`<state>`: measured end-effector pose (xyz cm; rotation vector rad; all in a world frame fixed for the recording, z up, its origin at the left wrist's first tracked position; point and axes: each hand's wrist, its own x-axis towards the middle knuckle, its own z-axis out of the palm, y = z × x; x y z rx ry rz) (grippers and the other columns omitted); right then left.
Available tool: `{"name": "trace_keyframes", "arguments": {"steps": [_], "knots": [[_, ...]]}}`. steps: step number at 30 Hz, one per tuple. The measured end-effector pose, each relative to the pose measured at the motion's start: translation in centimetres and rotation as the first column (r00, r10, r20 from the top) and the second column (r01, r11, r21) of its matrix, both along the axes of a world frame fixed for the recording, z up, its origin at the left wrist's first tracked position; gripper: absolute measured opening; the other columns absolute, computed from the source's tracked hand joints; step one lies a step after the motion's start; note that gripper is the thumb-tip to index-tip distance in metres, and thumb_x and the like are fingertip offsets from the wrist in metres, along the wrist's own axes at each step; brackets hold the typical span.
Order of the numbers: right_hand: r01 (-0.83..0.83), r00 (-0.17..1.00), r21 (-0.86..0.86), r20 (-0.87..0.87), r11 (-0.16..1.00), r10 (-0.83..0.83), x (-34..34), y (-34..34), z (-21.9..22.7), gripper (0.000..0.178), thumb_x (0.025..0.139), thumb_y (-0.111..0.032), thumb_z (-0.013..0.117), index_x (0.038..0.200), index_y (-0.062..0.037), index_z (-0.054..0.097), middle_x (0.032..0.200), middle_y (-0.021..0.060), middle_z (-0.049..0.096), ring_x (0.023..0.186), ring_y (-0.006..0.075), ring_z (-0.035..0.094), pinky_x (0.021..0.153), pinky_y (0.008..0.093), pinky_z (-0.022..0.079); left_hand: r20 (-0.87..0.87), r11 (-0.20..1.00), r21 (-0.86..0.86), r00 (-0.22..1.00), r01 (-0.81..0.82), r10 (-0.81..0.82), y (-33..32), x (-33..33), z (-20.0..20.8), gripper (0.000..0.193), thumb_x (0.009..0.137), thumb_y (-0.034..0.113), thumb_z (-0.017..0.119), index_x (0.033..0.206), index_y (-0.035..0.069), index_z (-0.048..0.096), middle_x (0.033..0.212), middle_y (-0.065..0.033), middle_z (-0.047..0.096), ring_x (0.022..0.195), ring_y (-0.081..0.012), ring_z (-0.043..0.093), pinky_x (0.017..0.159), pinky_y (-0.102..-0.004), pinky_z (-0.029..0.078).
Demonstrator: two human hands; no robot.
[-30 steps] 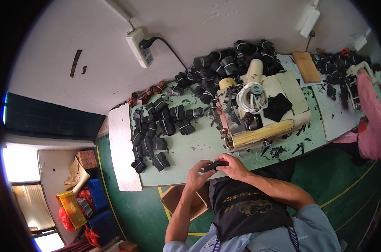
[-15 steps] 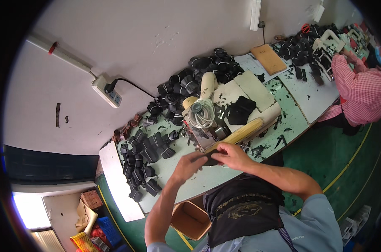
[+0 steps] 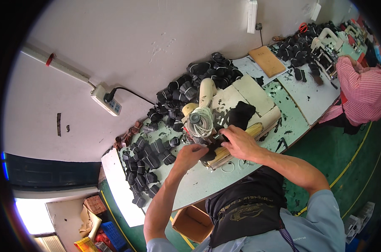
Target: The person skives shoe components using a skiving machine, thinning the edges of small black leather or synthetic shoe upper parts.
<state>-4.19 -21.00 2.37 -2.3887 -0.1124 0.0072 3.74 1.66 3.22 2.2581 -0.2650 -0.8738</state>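
Note:
Both my hands are at the front of a cream bench machine (image 3: 207, 93) with a coil of white cable (image 3: 200, 122) on top. My left hand (image 3: 191, 156) has its fingers closed on the near left end of a small black flat piece of material (image 3: 210, 153). The fingers of my right hand (image 3: 243, 145) are bent down over the piece's other side, by the machine's working end. They partly hide the piece and the parts under it. On the machine's cream top, beyond my right hand, lies a loose stack of black pieces (image 3: 242, 114).
Tied bundles of black pieces (image 3: 150, 157) cover the table's left, with more behind the machine. White loops of band (image 3: 228, 167) lie at the near edge. A brown board (image 3: 267, 61) rests farther right. A co-worker in a checked shirt (image 3: 363, 88) sits at the right.
Both hands have moved with the black piece from the table's front edge up to the machine. My right hand has shifted forward and spread wider from my left. White loops now show near the edge.

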Motion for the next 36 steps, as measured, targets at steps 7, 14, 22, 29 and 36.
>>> {"name": "trace_keyframes", "arguments": {"steps": [7,14,22,29,36], "knots": [[0.016,0.999,0.129,0.03,0.992,-0.021,0.2,-0.8,-1.5,0.011,0.083,-0.003,0.062,0.092,0.0012,0.067,0.084,0.0178,0.066,0.084,0.0392,0.065,0.078,0.0466,0.051,-0.36,0.96,-0.22,0.929,-0.174,0.086,1.5,-0.4,-0.4,0.027,0.093,0.026,0.069,0.105,0.003,0.073,0.069,0.0021,0.061,0.057,-0.0049,0.052,0.044,-0.0214,0.038],[-0.022,0.993,0.141,-0.115,0.99,0.038,0.3,-1.1,-0.6,0.012,0.084,-0.005,0.062,0.094,-0.0014,0.067,0.094,0.0169,0.063,0.088,0.0376,0.063,0.079,0.0462,0.05,-0.109,0.999,0.017,0.993,-0.04,0.042,1.4,0.0,-0.3,0.034,0.09,0.032,0.07,0.109,0.004,0.074,0.074,-0.0026,0.065,0.06,-0.0076,0.051,0.05,-0.024,0.037],[0.049,0.998,0.136,0.042,0.99,-0.055,0.7,0.0,-1.4,0.016,0.083,-0.003,0.063,0.098,-0.001,0.065,0.09,0.0164,0.063,0.087,0.0376,0.063,0.078,0.0467,0.05,-0.305,0.988,-0.13,0.951,-0.088,0.044,1.5,-0.1,-0.2,0.04,0.09,0.036,0.068,0.109,0.002,0.073,0.076,-0.0052,0.068,0.069,-0.0132,0.06,0.062,-0.0309,0.048],[-0.01,0.996,0.167,-0.086,0.986,0.024,0.4,-0.9,-0.7,0.018,0.083,-0.002,0.067,0.101,-0.0031,0.064,0.097,0.0162,0.064,0.09,0.0344,0.064,0.079,0.0425,0.051,0.051,0.998,0.051,0.998,-0.029,0.026,0.6,-0.5,-1.1,0.039,0.089,0.035,0.069,0.108,0.002,0.073,0.078,-0.0066,0.069,0.07,-0.016,0.063,0.066,-0.0338,0.05],[0.058,0.998,0.154,-0.006,0.986,-0.058,0.9,0.3,-1.7,0.019,0.083,-0.003,0.068,0.102,-0.0045,0.064,0.099,0.0153,0.065,0.092,0.0346,0.064,0.081,0.043,0.05,-0.266,0.985,-0.128,0.961,-0.112,0.074,1.2,-0.4,-0.5,0.031,0.09,0.029,0.069,0.108,0.005,0.073,0.072,-0.0001,0.063,0.058,-0.0069,0.052,0.046,-0.0247,0.038]]}}
